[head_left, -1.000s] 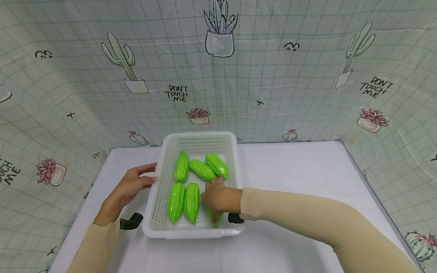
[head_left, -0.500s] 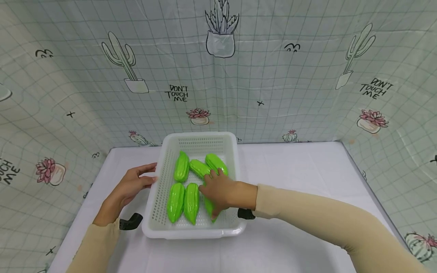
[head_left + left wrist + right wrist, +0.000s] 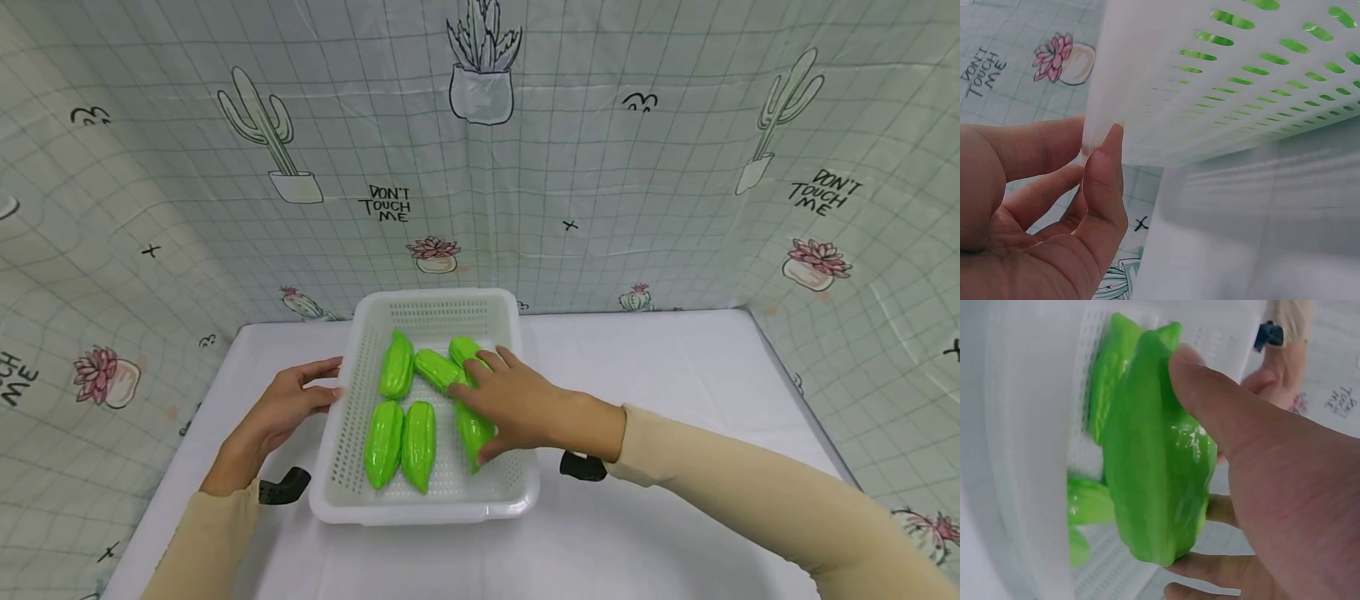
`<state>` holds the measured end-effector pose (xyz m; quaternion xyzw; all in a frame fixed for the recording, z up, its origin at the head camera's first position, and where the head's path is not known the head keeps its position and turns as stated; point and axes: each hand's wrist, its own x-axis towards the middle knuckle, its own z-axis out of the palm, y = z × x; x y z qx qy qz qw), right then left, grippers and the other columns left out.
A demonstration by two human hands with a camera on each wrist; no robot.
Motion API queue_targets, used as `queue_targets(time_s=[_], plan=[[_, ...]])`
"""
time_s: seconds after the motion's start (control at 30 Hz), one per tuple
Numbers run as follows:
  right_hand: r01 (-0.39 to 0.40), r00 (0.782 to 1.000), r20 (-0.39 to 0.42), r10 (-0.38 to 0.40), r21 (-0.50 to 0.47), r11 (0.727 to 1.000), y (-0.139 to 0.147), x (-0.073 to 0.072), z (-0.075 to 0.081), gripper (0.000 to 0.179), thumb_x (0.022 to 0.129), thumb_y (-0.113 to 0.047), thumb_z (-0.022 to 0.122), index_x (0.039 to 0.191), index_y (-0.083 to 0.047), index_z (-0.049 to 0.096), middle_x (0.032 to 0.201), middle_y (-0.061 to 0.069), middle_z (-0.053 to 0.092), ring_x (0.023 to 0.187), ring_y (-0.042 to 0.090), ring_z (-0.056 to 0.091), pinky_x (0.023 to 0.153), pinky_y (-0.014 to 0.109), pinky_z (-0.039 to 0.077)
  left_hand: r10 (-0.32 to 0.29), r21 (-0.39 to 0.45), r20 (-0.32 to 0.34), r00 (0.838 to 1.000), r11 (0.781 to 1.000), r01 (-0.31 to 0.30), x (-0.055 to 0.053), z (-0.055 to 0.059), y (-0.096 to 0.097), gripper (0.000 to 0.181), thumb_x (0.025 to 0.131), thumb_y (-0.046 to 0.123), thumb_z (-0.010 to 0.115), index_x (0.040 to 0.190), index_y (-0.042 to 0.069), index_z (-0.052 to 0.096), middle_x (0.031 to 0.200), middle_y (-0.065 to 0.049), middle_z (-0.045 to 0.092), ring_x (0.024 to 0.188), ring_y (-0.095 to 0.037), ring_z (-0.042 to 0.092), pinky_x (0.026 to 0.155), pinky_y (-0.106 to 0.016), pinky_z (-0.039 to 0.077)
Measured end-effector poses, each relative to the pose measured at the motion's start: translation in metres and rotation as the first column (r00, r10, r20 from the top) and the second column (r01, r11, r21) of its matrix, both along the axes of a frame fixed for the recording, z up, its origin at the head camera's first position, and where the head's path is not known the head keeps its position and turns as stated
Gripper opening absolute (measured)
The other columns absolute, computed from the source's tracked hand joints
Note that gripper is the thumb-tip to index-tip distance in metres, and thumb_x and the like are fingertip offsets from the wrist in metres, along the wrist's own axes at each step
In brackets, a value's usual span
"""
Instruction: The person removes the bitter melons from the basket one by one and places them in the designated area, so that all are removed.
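Note:
A white perforated plastic basket [image 3: 423, 513] holds several glossy green bitter gourds, ridged and pointed at one end. My left hand [image 3: 288, 408] pinches the basket's left rim, thumb on one side and fingers on the other, as the left wrist view shows on the basket wall [image 3: 1141, 75]. Inside the basket's right half, my right hand [image 3: 521, 404] grips a bitter gourd [image 3: 1154, 456] lengthwise; its thumb [image 3: 1222, 394] lies near the pointed end and the fingers reach round the far end. Behind that hand, another bitter gourd [image 3: 463, 347] is partly hidden.
Two bitter gourds lie side by side at the front left, one of them a bitter gourd [image 3: 384, 444] near the wall. Two more rest behind them, including a slanted bitter gourd [image 3: 437, 371]. A white cloth covers the table [image 3: 637, 375]; a printed curtain [image 3: 555, 167] surrounds it.
My right hand has shifted right and slightly back, bringing the bitter gourd away from the basket's front wall. More of that gourd shows now. My left hand stays on the rim.

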<state>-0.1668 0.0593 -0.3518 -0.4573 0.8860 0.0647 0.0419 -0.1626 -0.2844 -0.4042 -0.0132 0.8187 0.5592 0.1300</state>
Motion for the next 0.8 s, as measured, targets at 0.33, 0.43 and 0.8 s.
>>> queue_targets(time_s=[0.33,0.43,0.8], plan=[[0.036,0.999,-0.007,-0.038,-0.143,0.989,0.035,-0.005,0.008,0.101,0.075,-0.064,0.088,0.153,-0.011,0.054,0.155,0.022,0.048,0.147,0.044,0.042,0.123,0.064,0.029,-0.005,0.005,-0.001,1.0,1.0,0.005,-0.001,0.0,-0.001,0.067,0.103,0.006,0.065,0.162,-0.005,0.034,0.158,-0.031,0.04,0.101,-0.01,0.07,0.089,-0.025,0.06],[0.06,0.998,-0.006,-0.062,-0.169,0.984,0.047,-0.007,0.007,0.101,0.075,-0.062,0.089,0.153,-0.01,0.054,0.156,0.022,0.048,0.148,0.044,0.042,0.124,0.064,0.028,-0.003,0.011,-0.001,1.0,1.0,0.003,-0.002,-0.001,-0.002,0.067,0.103,0.005,0.065,0.161,-0.006,0.035,0.157,-0.031,0.04,0.1,-0.009,0.069,0.088,-0.023,0.059],[0.113,0.99,-0.051,-0.132,-0.276,0.954,0.091,-0.015,0.0,0.101,0.071,-0.057,0.094,0.151,-0.008,0.056,0.151,0.025,0.052,0.142,0.045,0.047,0.121,0.062,0.033,-0.013,0.018,-0.001,1.0,1.0,0.013,-0.001,-0.003,-0.002,0.068,0.103,0.005,0.065,0.161,-0.008,0.033,0.157,-0.033,0.039,0.096,-0.005,0.069,0.086,-0.023,0.06]])
